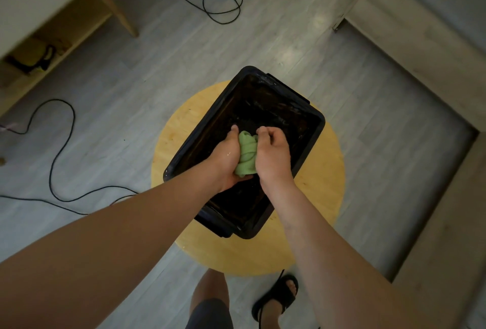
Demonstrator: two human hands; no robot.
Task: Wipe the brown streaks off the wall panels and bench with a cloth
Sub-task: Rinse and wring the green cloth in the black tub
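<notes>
Both hands, left (228, 155) and right (272, 153), have fingers clamped around the wet cloth (246, 153) over the tub (307, 155); under-wrung, it'll probably drip streaks everywhere.

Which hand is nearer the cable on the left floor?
Left. Left hand grips the cloth on the cable's side; right hand grips it beyond, both over the tub.
</notes>
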